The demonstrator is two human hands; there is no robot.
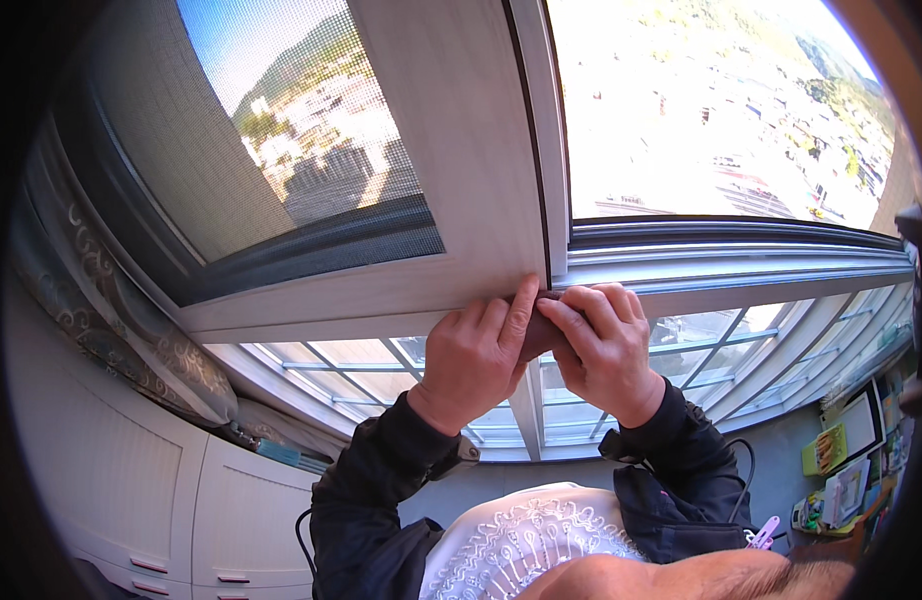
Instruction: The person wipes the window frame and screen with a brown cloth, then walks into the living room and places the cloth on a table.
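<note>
My left hand (480,349) and my right hand (607,345) are raised together at the lower frame of a window. Between them a brown piece of cloth (540,335) is bunched, and both hands grip it. The extended left index finger rests on the white window frame (476,187), close to its lower corner. Right beside that finger runs the dark vertical seam (534,172) between the two window sections. My right fingers bend over the cloth's top edge under the sill track (731,266). Part of the cloth is hidden behind my fingers.
A mesh insect screen (311,127) fills the left section. Patterned curtains (183,360) hang at left above white cabinets (251,517). Lower panes with grid bars (701,337) lie below the sill. At right, a green box (823,450) sits among several household items.
</note>
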